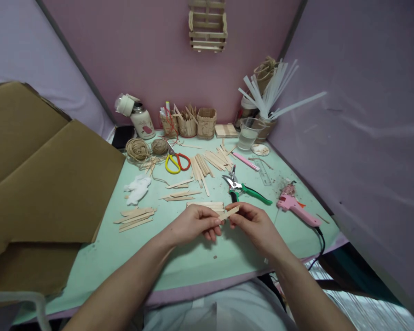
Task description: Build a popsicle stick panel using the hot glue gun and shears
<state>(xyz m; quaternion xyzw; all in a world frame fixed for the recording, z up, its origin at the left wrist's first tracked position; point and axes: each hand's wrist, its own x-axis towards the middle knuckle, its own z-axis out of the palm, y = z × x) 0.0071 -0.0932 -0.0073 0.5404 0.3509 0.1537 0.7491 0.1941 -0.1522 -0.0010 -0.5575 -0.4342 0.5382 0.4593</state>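
Observation:
A short wooden craft stick [229, 213] is pinched between my two hands above the front of the table. My left hand [200, 222] grips its left end with thumb and fingers, and my right hand [250, 220] closes on its right end. Just beyond my fingers lies a row of sticks side by side [207, 205], partly hidden by my left hand. Pruning shears [250, 189] with green handles rest open behind my right hand. Cut sticks with slanted ends [181, 196] lie farther back, and another group of cut sticks [135, 218] is to the left.
A pink glue gun [298, 209] with a cord lies at the right. Scissors [177, 162], loose sticks [200, 169], twine balls [138, 150] and a pink cutter [245, 161] lie farther back. A water cup [247, 134] stands behind. Cardboard [55, 184] fills the left side.

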